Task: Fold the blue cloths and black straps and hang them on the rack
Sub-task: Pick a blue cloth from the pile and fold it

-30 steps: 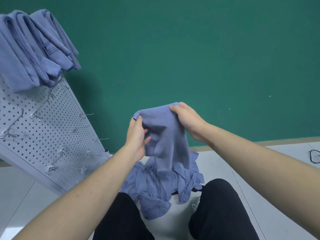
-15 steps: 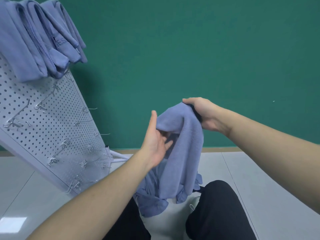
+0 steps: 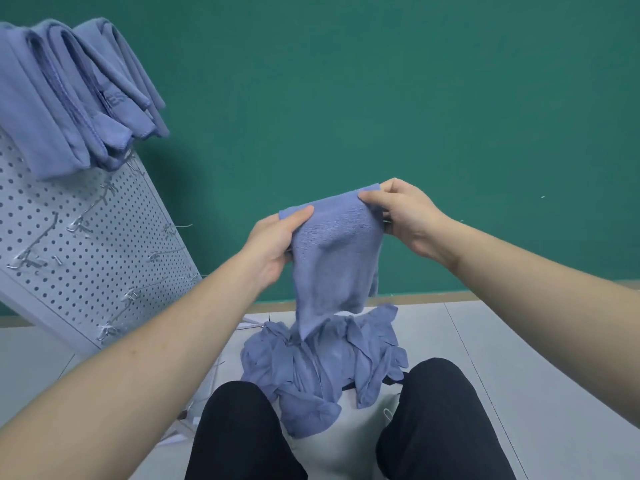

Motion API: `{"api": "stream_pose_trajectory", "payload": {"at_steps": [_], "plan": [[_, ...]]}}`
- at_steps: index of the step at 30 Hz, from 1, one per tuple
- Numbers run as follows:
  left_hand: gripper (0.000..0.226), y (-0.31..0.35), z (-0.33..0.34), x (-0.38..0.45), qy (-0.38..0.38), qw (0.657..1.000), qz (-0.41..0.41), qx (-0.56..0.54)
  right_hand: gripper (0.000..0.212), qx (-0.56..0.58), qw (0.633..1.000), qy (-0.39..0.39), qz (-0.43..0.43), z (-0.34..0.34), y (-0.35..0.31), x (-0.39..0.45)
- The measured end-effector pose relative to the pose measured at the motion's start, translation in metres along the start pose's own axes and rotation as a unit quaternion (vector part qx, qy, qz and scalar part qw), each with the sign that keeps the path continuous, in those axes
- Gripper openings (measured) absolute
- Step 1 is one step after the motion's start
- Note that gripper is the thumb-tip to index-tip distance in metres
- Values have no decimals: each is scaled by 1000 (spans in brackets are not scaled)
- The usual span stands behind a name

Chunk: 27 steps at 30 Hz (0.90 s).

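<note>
green wall (image 3: 381, 98) fills the space behind everything, with pale floor (image 3: 519, 358) below it. leaning at your left is the perforated rack (image 3: 86, 244), its wire hooks mostly bare and a row of folded blue cloths (image 3: 69, 98) draped over its top edge. between your knees lies the loose heap of unfolded cloths (image 3: 322, 368), and a bit of black strap (image 3: 391, 382) peeks out at its right side. you hold one blue cloth (image 3: 332, 251) up above that heap — your left hand (image 3: 277, 240) pinches its left top corner, your right hand (image 3: 401, 216) pinches the right one, and both hands sit close together, so the cloth hangs narrow. its tail touches the heap, or nearly — if you lift or fold from here it may snag and drag other cloths along. the pinches look shallow, so a corner could slip out and the fold end up crooked.
</note>
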<state>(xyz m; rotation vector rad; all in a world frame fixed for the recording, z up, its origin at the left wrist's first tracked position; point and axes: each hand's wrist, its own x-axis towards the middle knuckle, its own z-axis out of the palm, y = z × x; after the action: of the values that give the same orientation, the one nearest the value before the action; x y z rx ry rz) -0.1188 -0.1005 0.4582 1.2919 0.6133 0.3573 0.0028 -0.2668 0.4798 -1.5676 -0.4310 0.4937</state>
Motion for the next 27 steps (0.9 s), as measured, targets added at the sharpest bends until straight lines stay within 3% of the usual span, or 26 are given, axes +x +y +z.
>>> {"api": "stream_pose_trajectory", "payload": {"at_steps": [3, 5, 9, 11, 15, 18, 20, 22, 25, 27], "plan": [[19, 9, -4, 5, 7, 999, -1, 36, 28, -36, 999, -2, -19, -4, -5, 0], [33, 14, -6, 5, 4, 998, 14, 60, 37, -69, 997, -31, -13, -8, -11, 1], [68, 24, -12, 4, -28, 992, 52, 112, 20, -101, 992, -67, 25, -16, -21, 4], [79, 27, -15, 6, -51, 979, 67, 185, 24, -108, 991, -77, 35, -19, -25, 5], [48, 33, -15, 3, -30, 924, 120, 361, 41, -203, 973, -110, 24, -22, -30, 2], [10, 37, -13, -1, -17, 849, 186, 494, 22, -353, 931, -87, -17, -19, -28, 1], [10, 38, -14, -2, -18, 834, 192, 517, 10, -385, 920, -70, -26, -19, -25, 2], [15, 38, -18, 0, -30, 860, 177, 478, 12, -350, 934, -73, -21, -23, -21, 5], [16, 31, -21, 0, -43, 932, 136, 335, 15, -237, 970, -61, -8, -18, -10, 6], [19, 19, -18, 3, -7, 945, 139, 296, 15, -181, 983, -21, -19, -7, -1, 6]]}}
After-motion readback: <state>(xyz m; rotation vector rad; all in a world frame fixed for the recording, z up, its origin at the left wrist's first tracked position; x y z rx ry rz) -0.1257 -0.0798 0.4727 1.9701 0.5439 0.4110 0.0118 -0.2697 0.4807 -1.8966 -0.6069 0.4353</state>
